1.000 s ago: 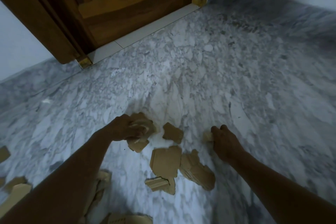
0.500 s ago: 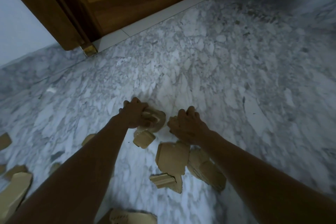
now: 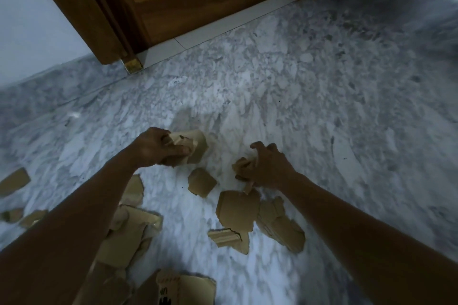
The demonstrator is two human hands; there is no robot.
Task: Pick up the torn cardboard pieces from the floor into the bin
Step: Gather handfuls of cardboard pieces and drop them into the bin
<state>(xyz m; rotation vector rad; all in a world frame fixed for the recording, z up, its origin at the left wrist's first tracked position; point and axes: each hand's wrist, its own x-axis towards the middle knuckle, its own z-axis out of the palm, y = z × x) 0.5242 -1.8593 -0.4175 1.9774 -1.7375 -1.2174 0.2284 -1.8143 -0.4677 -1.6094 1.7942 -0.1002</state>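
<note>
Head view: left hand [image 3: 158, 150] curls tight round a wad of cardboard [image 3: 193, 143], held low over the marble floor [image 3: 285, 86]; right hand [image 3: 269, 168], close beside the left half a second ago, has drawn back rightward with its fingers pinched on a scrap [image 3: 244, 166] lifted from between them; one piece fewer lies loose; many loose pieces [image 3: 238, 210] remain scattered below both hands; bin not in view, so nothing seems dropped in yet.

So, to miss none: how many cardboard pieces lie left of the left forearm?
3. A larger piece at the frame's left edge; below it two smaller pieces, one at the edge, one beside the left forearm. The arm may hide more.
</note>
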